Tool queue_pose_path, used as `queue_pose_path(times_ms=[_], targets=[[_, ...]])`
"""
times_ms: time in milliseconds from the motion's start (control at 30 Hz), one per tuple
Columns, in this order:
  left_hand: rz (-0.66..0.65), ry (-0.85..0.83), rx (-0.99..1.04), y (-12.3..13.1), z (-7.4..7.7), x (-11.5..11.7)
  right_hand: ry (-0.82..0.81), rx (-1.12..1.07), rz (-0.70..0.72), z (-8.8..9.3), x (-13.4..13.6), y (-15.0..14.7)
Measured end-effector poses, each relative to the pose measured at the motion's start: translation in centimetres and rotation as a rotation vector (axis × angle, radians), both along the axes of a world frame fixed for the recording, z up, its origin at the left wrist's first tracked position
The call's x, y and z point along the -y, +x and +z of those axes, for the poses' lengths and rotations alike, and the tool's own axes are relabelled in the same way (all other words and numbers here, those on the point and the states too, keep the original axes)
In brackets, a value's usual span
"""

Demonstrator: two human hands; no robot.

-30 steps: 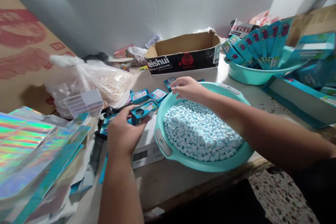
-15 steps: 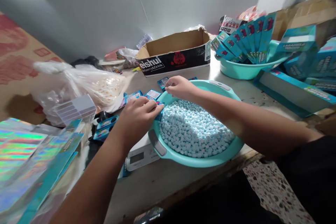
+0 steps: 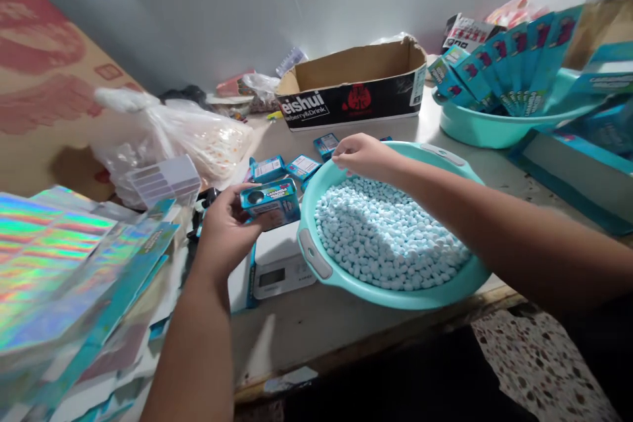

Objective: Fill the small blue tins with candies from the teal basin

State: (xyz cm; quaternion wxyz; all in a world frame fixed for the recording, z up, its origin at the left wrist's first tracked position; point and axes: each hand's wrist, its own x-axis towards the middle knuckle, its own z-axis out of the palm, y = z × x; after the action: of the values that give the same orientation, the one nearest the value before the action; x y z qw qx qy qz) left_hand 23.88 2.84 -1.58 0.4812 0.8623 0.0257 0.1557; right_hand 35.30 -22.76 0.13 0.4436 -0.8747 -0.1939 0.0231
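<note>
My left hand is closed on a small blue candy box, held above the white kitchen scale. A dark round hole shows in the box's top face. My right hand hovers at the far left rim of the turquoise basin, its fingers curled together; whatever they may hold is hidden. Pale blue candies fill much of the basin. Behind the scale lie several more small blue boxes.
A black cardboard tray stands at the back. To the right, a second turquoise basin bears fanned blue cartons. A knotted plastic bag and shiny holographic sheets lie on the left. The table's front edge is near me.
My left hand has drawn back left and toward me from the basin's rim, turning the blue box into plain view. My right hand stays over the rim. The view has shifted left.
</note>
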Motion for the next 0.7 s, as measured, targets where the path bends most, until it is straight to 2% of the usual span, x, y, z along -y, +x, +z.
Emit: queue_pose_path(times_ms=[67,167,300,367,467,567,700], targets=[[-0.053,-0.074,-0.099,-0.2,-0.9,-0.8,-0.072,-0.028,0.019,0.1,-0.2,-0.5],[-0.147,-0.014,-0.170,-0.7,-2.3,-1.5,-0.215,-0.038,0.119,0.0,-0.5,-1.5],[-0.171,0.035,-0.044,-1.7,-3.5,-2.0,-0.503,-0.058,0.399,-1.1,-0.6,-2.7],[-0.149,0.004,0.065,-2.1,-3.6,-2.5,-0.600,-0.023,0.472,-1.6,-0.6,-2.9],[-0.077,-0.063,0.248,-2.5,-3.4,-3.1,-0.612,0.003,0.491,-1.9,-0.5,-2.7],[0.055,-0.040,0.381,-2.9,-2.8,-3.4,-0.625,-0.005,0.500,-1.6,-0.2,-2.3],[0.269,0.210,0.446,-3.5,-2.3,-3.5,-0.677,-0.009,0.508,-1.7,0.3,-2.2]])
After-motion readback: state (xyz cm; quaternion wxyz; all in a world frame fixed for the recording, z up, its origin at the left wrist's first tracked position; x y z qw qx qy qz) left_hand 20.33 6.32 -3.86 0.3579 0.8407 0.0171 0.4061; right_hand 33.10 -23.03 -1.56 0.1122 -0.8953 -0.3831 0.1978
